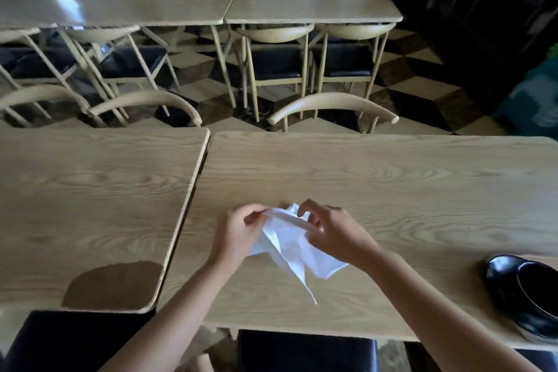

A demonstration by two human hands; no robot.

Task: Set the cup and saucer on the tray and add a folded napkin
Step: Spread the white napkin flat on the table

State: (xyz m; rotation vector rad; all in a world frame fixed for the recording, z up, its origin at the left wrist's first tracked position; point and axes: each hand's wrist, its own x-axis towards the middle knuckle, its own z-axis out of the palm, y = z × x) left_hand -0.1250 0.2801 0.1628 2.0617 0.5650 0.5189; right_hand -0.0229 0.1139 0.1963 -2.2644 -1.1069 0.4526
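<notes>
Over the near middle of the right-hand bench (377, 178), two bare forearms reach in from the near edge and meet above the wood. The left hand (238, 231) is turned with its back toward the camera, wrist bent a little inward, its fingers (256, 211) curled and pinching the upper left edge of a white napkin (290, 246). The right hand (332, 228) comes in from the right, its thumb and first fingers bent and clamped on the napkin's upper right part, with the other fingers loosely curled behind.

At the near right corner of the same bench stands a glossy black dish (507, 287), partly cut off by the frame edge; its dark hollow shows nothing I can make out, and whether it is the cup, the saucer or both I cannot tell.

The napkin is thin, white and creased, held up between the two hands just above the bench. It is bunched at the top where the fingers grip it, and spreads below into loose, uneven flaps. One long pointed corner trails toward the near edge, and a broader flap lies to the right under the right wrist.

A second bench (90, 196) adjoins on the left, with a dark brown patch (114, 284) on its near corner.
</notes>
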